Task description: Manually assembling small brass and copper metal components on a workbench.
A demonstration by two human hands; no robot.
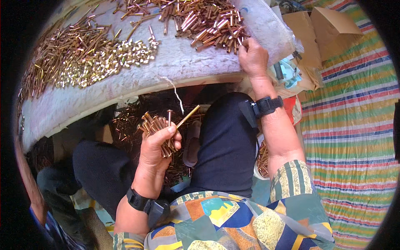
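Note:
My left hand [156, 143], held above the gap in front of my knees, is closed round a bundle of copper-coloured metal bolts [155, 125]. Several flat round heads show at the top of the bundle. One longer gold rod [188, 116] juts out past my thumb to the upper right. At the table's right end, my right hand [253, 56] pinches a slim shiny bolt at the edge of a large pile of bolts [204, 23]; most of that bolt is hidden by my fingers.
The cloth-covered table [175, 68] also bears another heap of rods [71, 41] and many small gold nuts [100, 64]. A white string [177, 93] hangs from its edge. More rods [127, 125] lie below. Cardboard boxes [306, 35] and a striped sheet [350, 125] are at right.

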